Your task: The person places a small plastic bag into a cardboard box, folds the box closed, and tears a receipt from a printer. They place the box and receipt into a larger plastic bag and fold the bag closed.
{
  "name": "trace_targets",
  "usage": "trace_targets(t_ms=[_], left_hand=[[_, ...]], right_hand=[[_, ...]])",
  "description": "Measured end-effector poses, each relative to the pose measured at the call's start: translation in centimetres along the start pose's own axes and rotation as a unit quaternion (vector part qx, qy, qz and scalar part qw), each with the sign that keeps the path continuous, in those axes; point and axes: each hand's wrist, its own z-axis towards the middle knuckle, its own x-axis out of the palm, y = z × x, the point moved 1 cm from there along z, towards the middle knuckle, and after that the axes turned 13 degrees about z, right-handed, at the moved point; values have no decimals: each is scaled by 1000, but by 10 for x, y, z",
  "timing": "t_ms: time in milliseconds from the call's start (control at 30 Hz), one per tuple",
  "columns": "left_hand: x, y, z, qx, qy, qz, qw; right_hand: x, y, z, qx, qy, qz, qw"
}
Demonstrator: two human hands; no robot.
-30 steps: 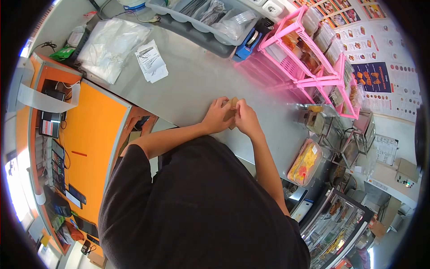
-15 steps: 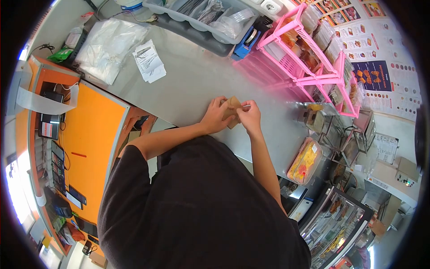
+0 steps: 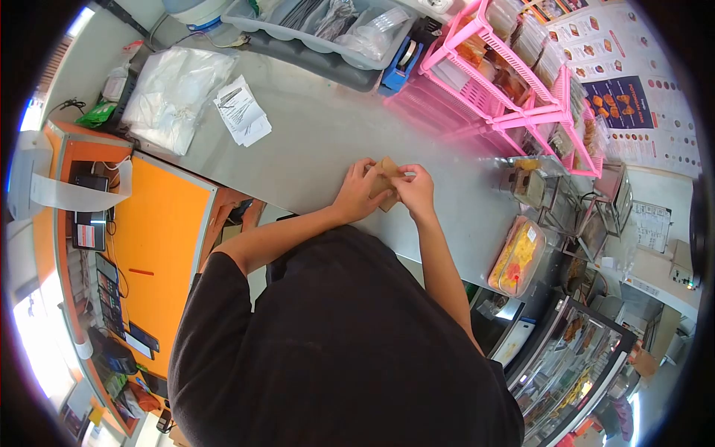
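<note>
My 2 hands meeting over the tabletop [image 3: 313,141], left hand [image 3: 358,192] and right hand [image 3: 414,191] both pinching a small brown paper packet [image 3: 385,176] between them

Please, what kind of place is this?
Probably a small takeaway food shop: food menu posters on the wall, a glass display case with food, and a pink rack of packed snacks.

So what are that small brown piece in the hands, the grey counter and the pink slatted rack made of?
The small brown flat piece pinched by the left hand and right hand looks like matte kraft paper or thin card: dull, folded. The grey counter seems brushed steel: it mirrors the pink softly. The pink slatted rack looks like moulded plastic.
</note>
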Motion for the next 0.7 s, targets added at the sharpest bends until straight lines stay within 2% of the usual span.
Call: trace_targets(t_ms=[133, 200, 233, 300, 433, 533, 633, 700], left_hand=[[-7, 2, 3, 8, -3, -19, 1000], [-14, 18, 6, -50, 2, -95, 994], [-18, 27, 5, -78, 5, -133, 988], [-44, 43, -4, -45, 16, -49, 998], [-75, 37, -26, 67, 66, 119, 988], [-67, 38, -37, 98, 129, 107, 981], [-59, 36, -42, 112, 142, 188, 965], [-53, 31, -47, 119, 109, 212, 964]], right_hand=[[-1, 11, -15, -112, -51, -131, 984], [-2, 15, -28, -172, -80, -219, 957], [-3, 13, -35, -256, -61, -241, 934], [-4, 5, -51, -413, -22, -280, 866], [3, -8, -54, -356, 31, -328, 874], [7, -12, -43, -347, 41, -324, 879], [8, -8, -42, -331, 47, -323, 885], [6, -4, -41, -320, 54, -329, 887]])
